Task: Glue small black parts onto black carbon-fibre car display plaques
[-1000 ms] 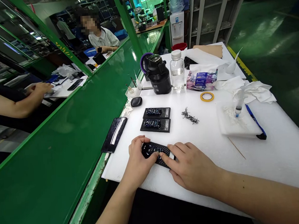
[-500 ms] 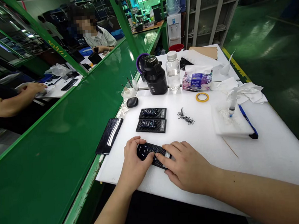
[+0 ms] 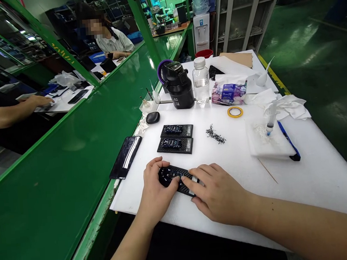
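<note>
A dark, glossy model car (image 3: pixel 166 177) on a black patterned base plate (image 3: pixel 185 189) lies tilted on the white table in front of me. My left hand (image 3: pixel 157 188) grips its left end, fingers curled over the far side and thumb pressing on the car. On the right end of the plate, my right hand (image 3: pixel 217 192) has its index fingertip against the car beside the left thumb, with its own thumb at the near edge. The fingers partly cover the car. Just beyond lie two similar model cars (image 3: pixel 173 129) (image 3: pixel 172 144) on their plates.
Small black slivers (image 3: pixel 215 135) lie in a heap right of the plates. Farther right are a yellow tape roll (image 3: pixel 235 111), a syringe (image 3: pixel 270 125) on a white foam block (image 3: pixel 255 142), a blue knife (image 3: pixel 288 141) and a thin stick (image 3: pixel 267 171). A phone (image 3: pixel 125 157) rests at left.
Both hands keep nearly the same hold on the model car. The camera view has shifted slightly. At the far left, a co-worker's arm has moved a little.
</note>
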{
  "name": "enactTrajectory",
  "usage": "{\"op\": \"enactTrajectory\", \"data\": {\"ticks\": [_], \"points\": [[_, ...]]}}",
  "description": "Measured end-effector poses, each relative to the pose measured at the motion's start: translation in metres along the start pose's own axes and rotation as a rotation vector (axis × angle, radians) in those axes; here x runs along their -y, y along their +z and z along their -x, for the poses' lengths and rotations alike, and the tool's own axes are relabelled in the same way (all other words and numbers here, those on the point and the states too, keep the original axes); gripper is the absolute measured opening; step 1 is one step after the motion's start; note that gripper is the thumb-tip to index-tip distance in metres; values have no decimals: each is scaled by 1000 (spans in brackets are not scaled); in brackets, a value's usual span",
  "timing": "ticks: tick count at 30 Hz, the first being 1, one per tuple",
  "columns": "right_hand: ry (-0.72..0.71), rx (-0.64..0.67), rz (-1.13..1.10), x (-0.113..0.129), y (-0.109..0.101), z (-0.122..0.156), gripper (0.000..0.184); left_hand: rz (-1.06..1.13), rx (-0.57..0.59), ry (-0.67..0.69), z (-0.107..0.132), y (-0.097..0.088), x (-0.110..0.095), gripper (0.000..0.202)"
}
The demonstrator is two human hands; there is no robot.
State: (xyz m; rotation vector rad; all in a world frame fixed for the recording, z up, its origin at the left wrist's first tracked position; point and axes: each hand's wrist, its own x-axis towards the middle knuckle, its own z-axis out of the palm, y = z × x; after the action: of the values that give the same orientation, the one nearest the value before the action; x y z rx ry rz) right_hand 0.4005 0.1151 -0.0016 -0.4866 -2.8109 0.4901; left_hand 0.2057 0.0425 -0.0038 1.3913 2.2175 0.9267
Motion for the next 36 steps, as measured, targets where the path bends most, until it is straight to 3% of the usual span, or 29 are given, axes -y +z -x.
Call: {"op": "enactTrajectory", "data": {"ticks": [16,28,36], "points": [[5,20,112,4,-1,-6,46,5,10,-25,-2,-2,1,34],[-58,28,14,-11,-3,-6,46,10,111,-109,-13,-13,-8,46],[-68,27,59,-7,-2,-7,44,-71,164,-56,-17,-16,-7,44]]}}
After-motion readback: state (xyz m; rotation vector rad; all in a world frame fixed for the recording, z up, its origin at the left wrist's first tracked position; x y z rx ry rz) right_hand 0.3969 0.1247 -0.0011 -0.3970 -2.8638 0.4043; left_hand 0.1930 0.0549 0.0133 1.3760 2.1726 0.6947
